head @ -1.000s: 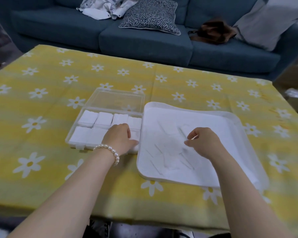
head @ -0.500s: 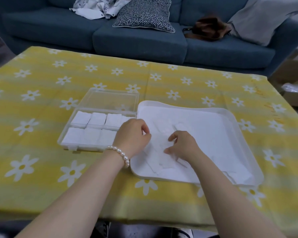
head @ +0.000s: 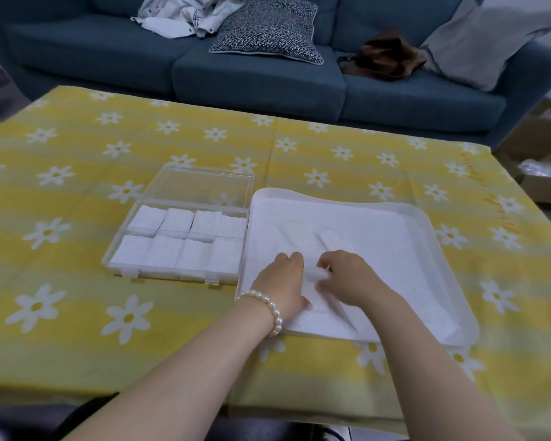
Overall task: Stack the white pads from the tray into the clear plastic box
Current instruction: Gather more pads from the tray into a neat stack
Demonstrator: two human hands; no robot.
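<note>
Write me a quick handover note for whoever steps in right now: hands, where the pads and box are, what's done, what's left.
Left hand, the one with the pearl bracelet, and right hand are both in the white tray, fingers curled on the same white pad.
Clear plastic box sits just left of the tray, lid open and lying flat behind it.
Done: all eight compartments already hold pad stacks.
Left: a few loose pads lie in the tray; move the gripped one and those into the box.

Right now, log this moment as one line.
left hand: on pads in tray | right hand: pinching pads | box: open, all compartments hold pads
</note>
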